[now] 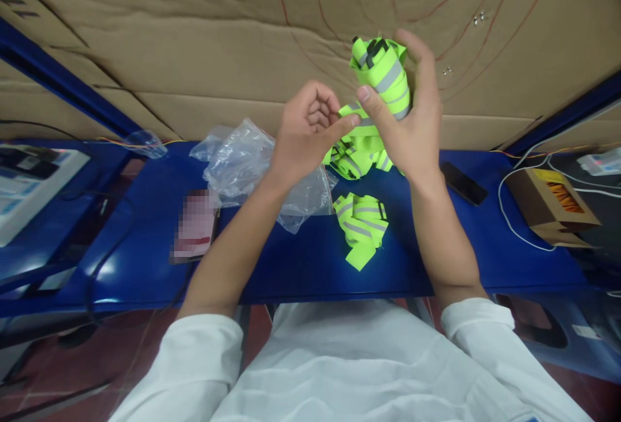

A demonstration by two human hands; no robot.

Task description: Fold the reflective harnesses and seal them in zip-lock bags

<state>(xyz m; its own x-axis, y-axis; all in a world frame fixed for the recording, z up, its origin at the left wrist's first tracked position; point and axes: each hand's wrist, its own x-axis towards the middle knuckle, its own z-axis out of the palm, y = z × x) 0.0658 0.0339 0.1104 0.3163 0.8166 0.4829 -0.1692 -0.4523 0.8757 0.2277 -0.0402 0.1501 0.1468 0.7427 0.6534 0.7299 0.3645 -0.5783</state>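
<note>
My right hand point(412, 111) grips a rolled-up fluorescent yellow reflective strap point(388, 79) with grey stripes, and black buckle parts show at the top of the roll. A free stretch of that strap runs down to the left, pinched between the thumb and curled fingers of my left hand point(315, 127). Beneath my hands lies a heap of similar straps point(352, 160), partly hidden by them. Closer to me on the blue table point(310, 260) is a separate crumpled strap point(361, 224). Clear plastic bags point(242, 163) lie under and beside my left forearm.
A dark phone point(463, 182) lies right of my right wrist. Further right stands an open cardboard box point(553, 205) among white cables. A pinkish blurred packet point(194, 224) is left of my left forearm. Brown cardboard point(194, 53) forms a wall behind the table.
</note>
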